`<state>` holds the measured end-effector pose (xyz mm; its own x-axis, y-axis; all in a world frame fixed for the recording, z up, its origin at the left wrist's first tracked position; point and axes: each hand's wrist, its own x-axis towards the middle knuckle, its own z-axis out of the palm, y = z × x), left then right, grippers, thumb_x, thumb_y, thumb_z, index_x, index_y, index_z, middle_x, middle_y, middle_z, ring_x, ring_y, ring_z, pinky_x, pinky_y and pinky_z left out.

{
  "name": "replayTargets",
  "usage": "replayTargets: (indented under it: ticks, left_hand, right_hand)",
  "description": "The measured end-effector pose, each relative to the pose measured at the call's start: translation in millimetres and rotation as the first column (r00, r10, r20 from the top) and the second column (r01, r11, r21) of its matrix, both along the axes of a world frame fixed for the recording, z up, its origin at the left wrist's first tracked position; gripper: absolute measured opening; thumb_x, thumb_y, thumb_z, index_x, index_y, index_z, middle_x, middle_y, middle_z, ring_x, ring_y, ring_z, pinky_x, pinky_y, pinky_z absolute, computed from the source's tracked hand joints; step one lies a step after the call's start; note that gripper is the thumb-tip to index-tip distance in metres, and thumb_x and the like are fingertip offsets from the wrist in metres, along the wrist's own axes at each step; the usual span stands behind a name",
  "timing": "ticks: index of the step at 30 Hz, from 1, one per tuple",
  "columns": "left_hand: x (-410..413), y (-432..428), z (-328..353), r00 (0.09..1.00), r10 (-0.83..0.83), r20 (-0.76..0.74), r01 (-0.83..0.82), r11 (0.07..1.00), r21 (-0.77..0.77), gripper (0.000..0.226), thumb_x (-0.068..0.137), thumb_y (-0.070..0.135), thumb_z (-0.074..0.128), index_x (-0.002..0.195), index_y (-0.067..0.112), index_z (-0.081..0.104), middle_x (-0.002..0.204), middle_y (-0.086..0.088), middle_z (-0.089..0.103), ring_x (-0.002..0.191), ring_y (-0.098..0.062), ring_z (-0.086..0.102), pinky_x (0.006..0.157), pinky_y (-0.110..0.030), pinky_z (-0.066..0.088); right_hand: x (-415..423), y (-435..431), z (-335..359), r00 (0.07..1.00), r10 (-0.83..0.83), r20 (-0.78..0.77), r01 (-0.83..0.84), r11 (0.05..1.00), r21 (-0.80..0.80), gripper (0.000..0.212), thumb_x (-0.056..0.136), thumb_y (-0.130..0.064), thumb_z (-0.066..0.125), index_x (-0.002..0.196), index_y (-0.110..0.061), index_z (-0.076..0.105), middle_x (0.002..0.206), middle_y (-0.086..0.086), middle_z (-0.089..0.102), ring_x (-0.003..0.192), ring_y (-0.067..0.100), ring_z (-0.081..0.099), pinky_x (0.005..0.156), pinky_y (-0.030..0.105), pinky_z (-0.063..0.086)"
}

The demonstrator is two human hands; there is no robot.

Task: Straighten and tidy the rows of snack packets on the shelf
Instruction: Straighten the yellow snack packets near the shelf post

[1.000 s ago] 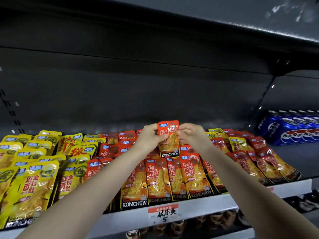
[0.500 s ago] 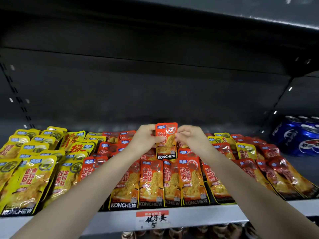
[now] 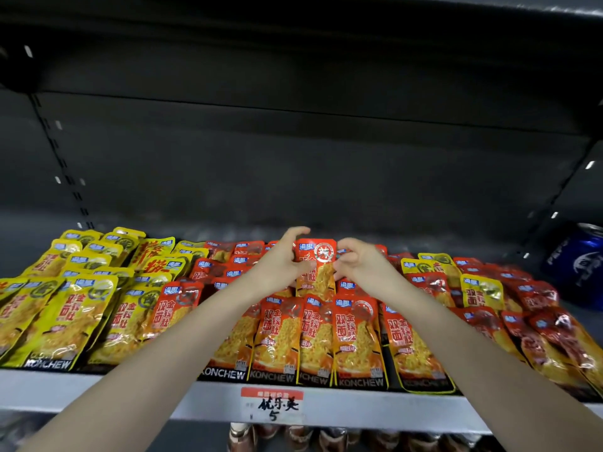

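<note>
Orange-red packet [image 3: 316, 269] stands upright over the middle rows, the left hand [image 3: 283, 263] and right hand [image 3: 358, 267] each in a pinching grip on its side edges. It sits lower among the rows than a second ago. Red packets [image 3: 355, 340] and yellow packets [image 3: 70, 316] cover the grey shelf [image 3: 98, 391] beneath a dark back panel; blue cans [image 3: 579, 256] stand right.

Dim, dark shelf back; glare on glossy packets [image 3: 355, 334]; motion blur at right; wide-angle bending at edges.
</note>
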<state>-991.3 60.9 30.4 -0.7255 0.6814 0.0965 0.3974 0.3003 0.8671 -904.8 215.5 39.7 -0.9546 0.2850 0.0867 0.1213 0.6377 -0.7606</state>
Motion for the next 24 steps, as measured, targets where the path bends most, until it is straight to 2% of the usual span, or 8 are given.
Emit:
replayTargets:
  ticks: [4,9,11,13,15,19,22,24]
  left_hand:
    - [-1,2,-2,0.991,0.026,-0.131,-0.023,0.999,0.023,0.044,0.094,0.016,0.055,0.129,0.034,0.035,0.102,-0.005,0.060,0.088,-0.023,0.066,0.070,-0.040,0.059]
    - [-3,7,-6,0.970,0.031,-0.240,-0.057,0.993,-0.099,0.026,0.095,0.015,0.052,0.121,0.022,0.053,0.114,0.000,0.062,0.106,-0.016,0.060,0.086,-0.028,0.053]
    - [-3,8,-6,0.950,0.059,-0.308,-0.104,0.986,-0.131,0.028,0.096,0.014,0.051,0.123,0.018,0.058,0.119,0.000,0.062,0.110,-0.016,0.058,0.088,-0.021,0.045]
    - [-4,9,-7,0.924,0.034,-0.380,-0.109,0.978,-0.179,0.028,0.095,0.012,0.051,0.121,0.015,0.063,0.121,-0.001,0.063,0.112,-0.016,0.057,0.089,-0.020,0.042]
    - [-3,9,-9,0.915,-0.024,-0.403,-0.082,0.966,-0.243,0.029,0.095,0.009,0.050,0.119,0.013,0.065,0.122,-0.003,0.064,0.114,-0.016,0.057,0.093,-0.022,0.042]
    - [-2,7,-13,0.904,-0.037,-0.425,-0.090,0.958,-0.273,0.028,0.095,0.009,0.050,0.119,0.012,0.065,0.125,-0.004,0.062,0.115,-0.016,0.056,0.096,-0.023,0.041]
    - [-3,7,-12,0.899,-0.058,-0.435,-0.075,0.956,-0.283,0.027,0.094,0.010,0.053,0.117,0.014,0.066,0.124,-0.003,0.062,0.114,-0.016,0.056,0.096,-0.023,0.042]
    - [-4,6,-12,0.899,-0.084,-0.429,-0.054,0.953,-0.299,0.026,0.093,0.010,0.056,0.115,0.014,0.068,0.122,-0.001,0.063,0.111,-0.014,0.058,0.092,-0.021,0.043]
  right_hand:
    - [0,-4,1,0.997,0.039,-0.060,-0.031,0.992,0.126,0.041,0.097,-0.020,0.052,0.135,-0.031,0.041,0.088,-0.004,0.069,0.080,0.012,0.068,0.071,0.029,0.056]
    - [-5,-2,-4,0.998,0.029,-0.062,-0.013,0.972,0.234,0.029,0.098,-0.022,0.049,0.126,-0.026,0.054,0.116,-0.001,0.064,0.102,0.011,0.062,0.067,0.012,0.048]
    - [-6,-1,-5,0.998,0.015,-0.057,0.001,0.963,0.268,0.028,0.098,-0.020,0.048,0.124,-0.023,0.058,0.117,-0.002,0.064,0.106,0.011,0.060,0.071,0.013,0.046]
    - [-7,0,-7,0.998,0.021,-0.055,-0.003,0.949,0.316,0.026,0.098,-0.018,0.049,0.118,-0.019,0.065,0.119,-0.001,0.062,0.110,0.014,0.058,0.085,0.020,0.047]
    - [-7,-2,-9,0.999,0.037,-0.021,-0.026,0.931,0.364,0.025,0.098,-0.018,0.048,0.112,-0.017,0.069,0.117,0.001,0.062,0.104,0.015,0.060,0.086,0.024,0.048]
    - [-6,-5,-12,0.998,0.062,0.018,-0.064,0.907,0.417,0.025,0.097,-0.016,0.048,0.105,-0.013,0.071,0.107,0.000,0.066,0.090,0.013,0.063,0.075,0.022,0.051]
    - [-7,-4,-13,0.998,0.068,0.019,-0.069,0.884,0.462,0.024,0.097,-0.017,0.049,0.105,-0.015,0.071,0.105,-0.003,0.060,0.077,0.005,0.057,0.059,0.008,0.040]
    - [-7,-3,-16,0.997,0.075,0.015,-0.072,0.865,0.497,0.021,0.096,-0.017,0.051,0.105,-0.016,0.071,0.105,-0.004,0.058,0.081,0.004,0.054,0.063,0.006,0.037]
